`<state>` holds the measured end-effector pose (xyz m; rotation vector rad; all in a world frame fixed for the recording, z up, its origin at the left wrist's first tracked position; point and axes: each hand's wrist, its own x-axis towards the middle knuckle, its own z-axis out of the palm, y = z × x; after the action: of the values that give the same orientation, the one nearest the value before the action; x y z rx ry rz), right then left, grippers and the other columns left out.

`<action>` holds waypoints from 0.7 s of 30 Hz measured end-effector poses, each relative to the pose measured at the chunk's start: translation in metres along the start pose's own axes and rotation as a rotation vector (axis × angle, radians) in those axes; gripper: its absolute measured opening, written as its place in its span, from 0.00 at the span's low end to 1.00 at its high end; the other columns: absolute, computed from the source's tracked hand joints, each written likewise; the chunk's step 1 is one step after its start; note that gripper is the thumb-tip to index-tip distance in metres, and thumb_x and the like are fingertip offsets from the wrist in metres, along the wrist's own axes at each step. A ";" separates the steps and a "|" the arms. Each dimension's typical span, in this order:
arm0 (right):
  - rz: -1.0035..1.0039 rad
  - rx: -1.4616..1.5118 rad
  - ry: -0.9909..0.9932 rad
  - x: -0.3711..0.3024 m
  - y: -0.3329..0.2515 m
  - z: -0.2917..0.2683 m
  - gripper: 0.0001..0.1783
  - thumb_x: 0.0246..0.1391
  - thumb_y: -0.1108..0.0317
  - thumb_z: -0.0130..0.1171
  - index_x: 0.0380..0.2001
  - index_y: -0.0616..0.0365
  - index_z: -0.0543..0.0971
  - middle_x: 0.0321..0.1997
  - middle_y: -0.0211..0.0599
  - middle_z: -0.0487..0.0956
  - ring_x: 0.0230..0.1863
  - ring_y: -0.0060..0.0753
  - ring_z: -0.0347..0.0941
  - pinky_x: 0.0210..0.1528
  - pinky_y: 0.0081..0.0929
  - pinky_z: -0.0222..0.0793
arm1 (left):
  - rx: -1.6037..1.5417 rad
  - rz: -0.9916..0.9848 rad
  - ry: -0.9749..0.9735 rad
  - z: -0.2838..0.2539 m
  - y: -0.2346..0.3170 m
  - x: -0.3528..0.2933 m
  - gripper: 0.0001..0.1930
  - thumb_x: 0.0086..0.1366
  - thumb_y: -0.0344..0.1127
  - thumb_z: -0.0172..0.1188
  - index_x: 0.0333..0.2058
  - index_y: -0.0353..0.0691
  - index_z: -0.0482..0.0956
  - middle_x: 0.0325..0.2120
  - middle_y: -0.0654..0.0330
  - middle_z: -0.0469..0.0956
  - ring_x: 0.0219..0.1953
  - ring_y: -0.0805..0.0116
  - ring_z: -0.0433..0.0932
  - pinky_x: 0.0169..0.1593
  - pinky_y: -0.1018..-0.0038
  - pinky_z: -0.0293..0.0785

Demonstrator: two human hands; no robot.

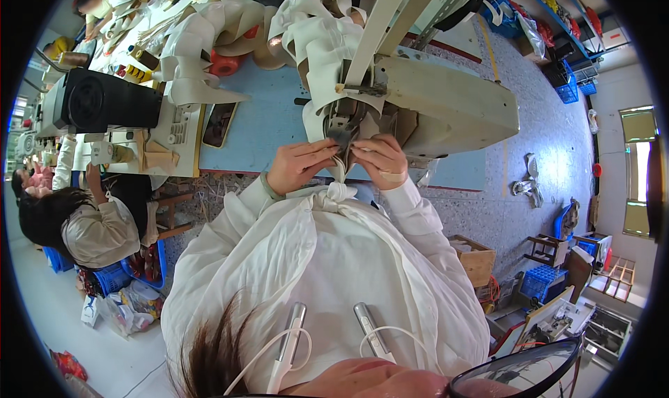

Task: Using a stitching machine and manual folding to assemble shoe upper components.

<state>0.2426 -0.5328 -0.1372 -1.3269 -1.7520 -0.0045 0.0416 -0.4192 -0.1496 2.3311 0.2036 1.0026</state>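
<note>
My left hand (300, 165) and my right hand (380, 161) meet at the working head (343, 119) of a cream-coloured bench machine (446, 104). The fingers of each are pinched on the edges of a pale, leather-like piece (369, 125) in front of that head. Some of the piece is hidden behind my fingertips and the dark metal parts. A chain of similar white cut pieces (315, 71) hangs over the far side of the head, apparently running on from the held one. My right hand has a light band or plaster on it.
More pale pieces (202, 46) are heaped at the back left beside a red round object (224, 64). A phone (219, 125) lies near the blue tabletop's (261, 130) left edge. A black machine housing (111, 100) and a seated person (90, 220) are to my left; a wooden box (471, 260) stands right.
</note>
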 end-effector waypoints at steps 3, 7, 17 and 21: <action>0.012 0.008 -0.009 0.009 0.002 -0.012 0.13 0.35 0.75 0.66 0.30 0.55 0.82 0.36 0.32 0.81 0.31 0.37 0.76 0.32 0.29 0.73 | 0.007 -0.001 0.103 -0.003 0.004 0.007 0.15 0.50 0.29 0.66 0.40 0.39 0.80 0.41 0.56 0.79 0.30 0.62 0.81 0.30 0.74 0.76; 0.084 0.050 -0.122 0.031 -0.005 -0.029 0.09 0.41 0.74 0.65 0.29 0.58 0.79 0.32 0.35 0.81 0.27 0.36 0.77 0.29 0.27 0.73 | -0.031 -0.008 0.102 -0.017 0.007 0.018 0.14 0.53 0.26 0.63 0.40 0.37 0.79 0.41 0.53 0.79 0.27 0.64 0.80 0.29 0.76 0.76; 0.706 0.723 -0.064 0.052 -0.014 -0.051 0.10 0.49 0.73 0.64 0.35 0.64 0.77 0.29 0.29 0.78 0.30 0.17 0.72 0.33 0.19 0.69 | -0.456 -0.444 -0.047 -0.077 0.025 0.080 0.06 0.62 0.29 0.58 0.35 0.34 0.72 0.22 0.69 0.71 0.18 0.85 0.64 0.21 0.85 0.60; 0.882 0.918 0.105 0.052 -0.010 -0.041 0.16 0.45 0.77 0.64 0.39 0.65 0.76 0.34 0.34 0.78 0.34 0.21 0.73 0.37 0.16 0.68 | -0.280 -0.468 0.049 -0.064 0.024 0.084 0.08 0.61 0.33 0.61 0.32 0.35 0.73 0.21 0.70 0.70 0.18 0.87 0.60 0.21 0.86 0.55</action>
<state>0.2602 -0.5173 -0.0744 -1.2111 -0.7493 1.0605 0.0532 -0.3795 -0.0495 1.8848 0.5614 0.7933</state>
